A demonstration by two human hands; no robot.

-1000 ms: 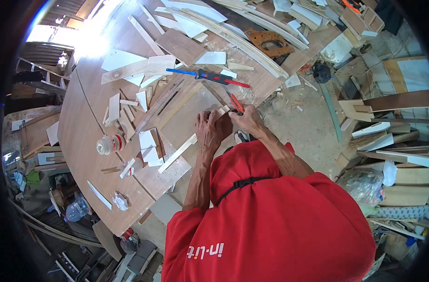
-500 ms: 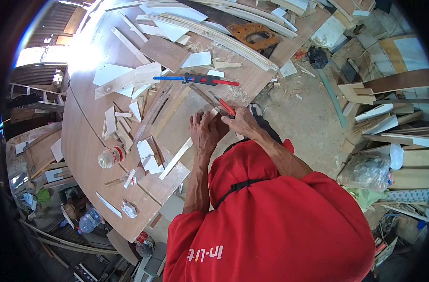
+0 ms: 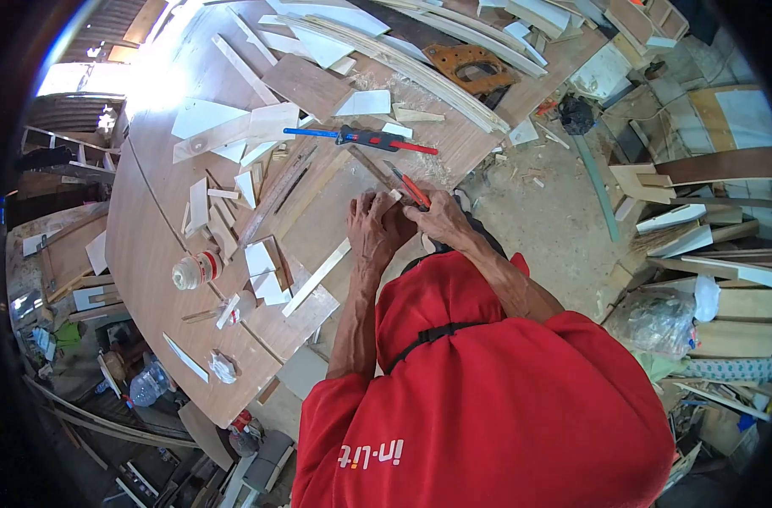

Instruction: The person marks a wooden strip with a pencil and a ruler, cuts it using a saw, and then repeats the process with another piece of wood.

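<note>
My left hand (image 3: 372, 227) is closed over a narrow pale wood strip (image 3: 317, 278) at the near edge of the workbench. One length of the strip shows below the hand, and a short pale end peeks out beside the fingertips. Close on its right, my right hand (image 3: 442, 220) grips a red utility knife (image 3: 411, 184), its blade end pointing up and to the left. Where the blade meets the wood, if it does, is too small to make out. Beyond both hands lies a small saw with a blue and red blade and a dark grip (image 3: 365, 138).
Wood offcuts and white board pieces cover the workbench (image 3: 149, 279). A handsaw with a brown handle (image 3: 469, 68) lies at the far side, beside long strips (image 3: 386, 63). A clear jar (image 3: 197, 270) stands at the left. Timber (image 3: 725, 161) is stacked along the right.
The whole view has shifted slightly. Both hands keep nearly the same grip and place, with the knife still beside the strip's end.
</note>
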